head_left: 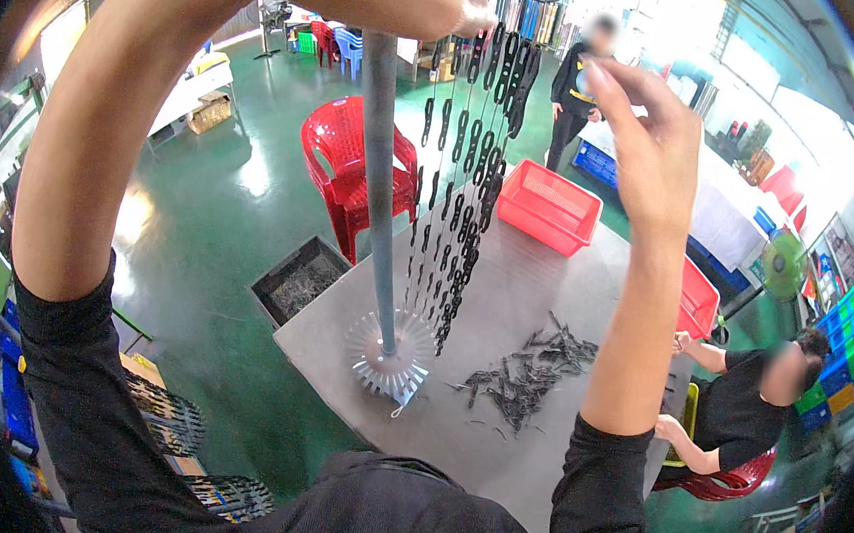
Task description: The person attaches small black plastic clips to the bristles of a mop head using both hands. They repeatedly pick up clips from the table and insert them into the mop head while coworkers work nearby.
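The left grip [421, 4], closure hidden from me, is seemingly tending the black strands [472, 153] beside it; the right grip [659, 139], near-pinched, load unclear, is likely needing careful aligning next.

Left hand [440, 5] cut off by top edge, seated person's head [786, 373] blurred, heaped black pieces [522, 390] indistinct

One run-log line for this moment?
left hand: raised near black strands | right hand: raised, apart from strands | table: loose black pieces
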Tool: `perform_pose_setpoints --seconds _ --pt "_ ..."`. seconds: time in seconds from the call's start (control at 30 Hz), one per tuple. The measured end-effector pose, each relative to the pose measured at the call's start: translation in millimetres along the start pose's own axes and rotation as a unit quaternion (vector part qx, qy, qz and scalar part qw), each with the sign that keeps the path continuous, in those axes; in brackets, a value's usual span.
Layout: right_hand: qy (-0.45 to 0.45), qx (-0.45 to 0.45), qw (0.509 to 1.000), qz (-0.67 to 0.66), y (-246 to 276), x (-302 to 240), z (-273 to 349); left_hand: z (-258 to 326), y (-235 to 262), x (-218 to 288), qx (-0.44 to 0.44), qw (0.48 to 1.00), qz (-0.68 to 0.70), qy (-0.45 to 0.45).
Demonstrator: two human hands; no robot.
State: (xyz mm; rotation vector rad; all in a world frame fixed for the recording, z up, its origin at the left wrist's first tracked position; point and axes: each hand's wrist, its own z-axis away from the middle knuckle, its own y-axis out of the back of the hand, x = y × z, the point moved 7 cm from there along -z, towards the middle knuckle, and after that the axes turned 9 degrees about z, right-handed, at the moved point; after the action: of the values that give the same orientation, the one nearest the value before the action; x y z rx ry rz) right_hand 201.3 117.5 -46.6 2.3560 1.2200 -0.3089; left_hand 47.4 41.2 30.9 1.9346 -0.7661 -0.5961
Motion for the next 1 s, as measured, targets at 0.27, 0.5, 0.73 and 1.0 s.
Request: perform_pose_setpoints --seconds 0.27,0.5,0.73,1.0 --pt "-0.022 0.092 0.993 -0.070 -21.4 -23.1 -15.6 -15.8 0.7 20.4 -0.075 0.981 -0.130 0.127" --pt "-0.089 -0.043 0.942 -0.322 -14.4 16.8 -13.6 -22.8 -1.0 26.3 -0.048 0.996 -0.072 -0.007" --pt "-0.110 -0.135 0.956 -0.236 0.0 34.4 -5.1 -14.3 -2.2 -20.7 0.004 0.998 -0.056 -0.019" --pt "-0.056 0.076 0.994 -0.064 -9.3 3.8 -9.0 -19.7 -7.9 20.8 0.010 0.996 -0.090 0.003"
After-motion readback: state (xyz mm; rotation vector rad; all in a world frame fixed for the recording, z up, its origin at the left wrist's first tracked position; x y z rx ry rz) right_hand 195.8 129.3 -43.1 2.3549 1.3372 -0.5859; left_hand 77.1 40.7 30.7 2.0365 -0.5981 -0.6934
